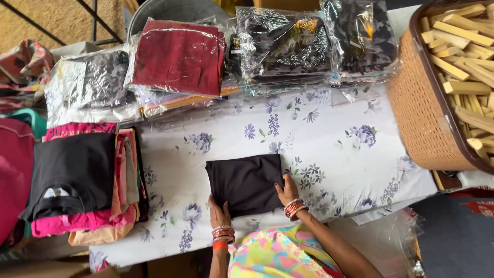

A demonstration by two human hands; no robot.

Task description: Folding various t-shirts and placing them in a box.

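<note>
A folded black cloth [246,184] lies at the near middle of the flower-print counter [329,149], right of a stack [82,185] of folded garments. The left hand [219,212] rests flat and unclenched on its near-left corner, and the right hand [286,194] presses open on its near-right edge. It looks soft, light and limp, best taken by pinching both near corners or sliding palms underneath so the folds hold.

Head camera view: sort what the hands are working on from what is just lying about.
In hand:
- folded black cloth, pressed flat by left hand and right hand
- flowered table cover under it

Lying about:
- stack of folded clothes
- bagged clothes
- basket of wooden sticks
</note>
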